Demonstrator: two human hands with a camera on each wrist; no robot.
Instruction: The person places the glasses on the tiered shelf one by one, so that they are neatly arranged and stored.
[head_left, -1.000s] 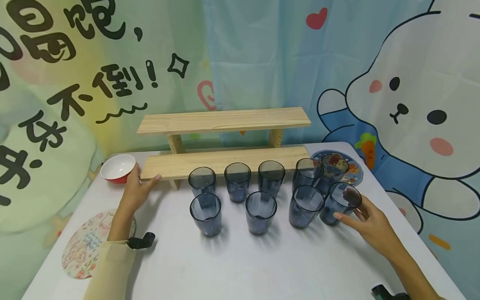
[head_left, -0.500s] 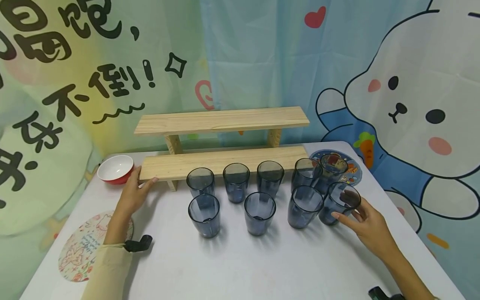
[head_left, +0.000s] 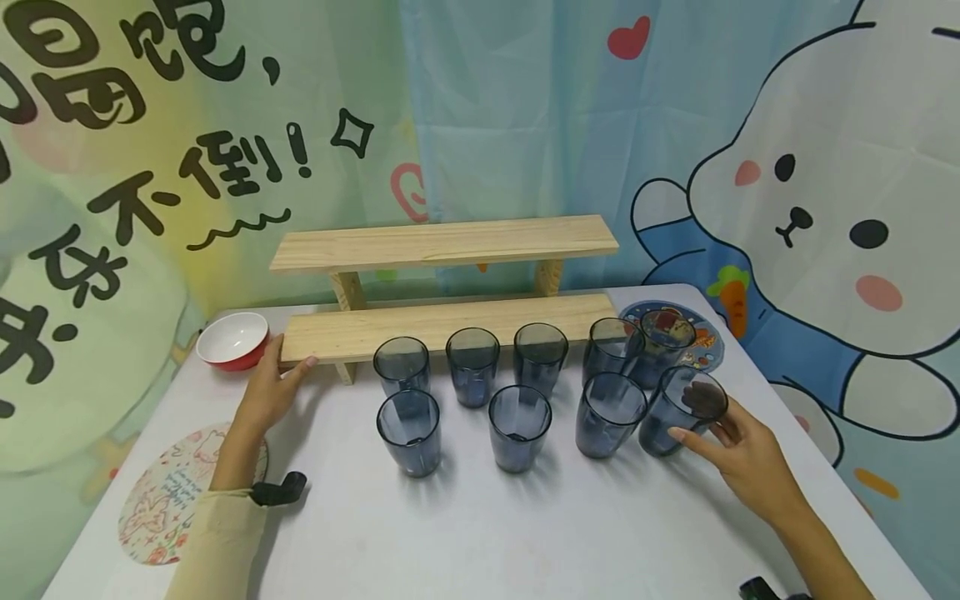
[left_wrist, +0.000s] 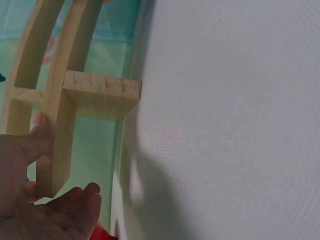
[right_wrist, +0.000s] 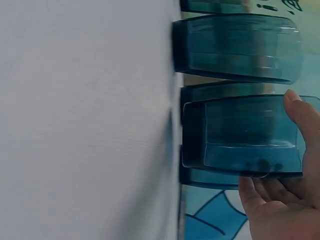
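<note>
My left hand (head_left: 267, 393) grips the left end of the lower plank of a two-tier wooden shelf (head_left: 450, 323). In the left wrist view its thumb lies on the plank (left_wrist: 62, 110), with other fingers around the end and below. My right hand (head_left: 753, 462) holds a smoky blue glass tumbler (head_left: 671, 421) from its right side, thumb in front. In the right wrist view the thumb and fingers span this tumbler (right_wrist: 240, 132) near its rim. Whether its base touches the table cannot be told. Several matching upright tumblers (head_left: 520, 433) stand in two rows before the shelf.
A red bowl (head_left: 234, 340) with a white inside stands left of the shelf. A patterned round mat (head_left: 168, 500) lies at the table's left, partly under the left forearm. Behind the right tumblers is a blue round mat (head_left: 708, 346). A printed curtain (head_left: 495, 108) hangs behind the table.
The tumbler in my right hand has shifted very slightly to the right, away from its neighbour. My left hand stays at the shelf's end. The view has swayed a little.
</note>
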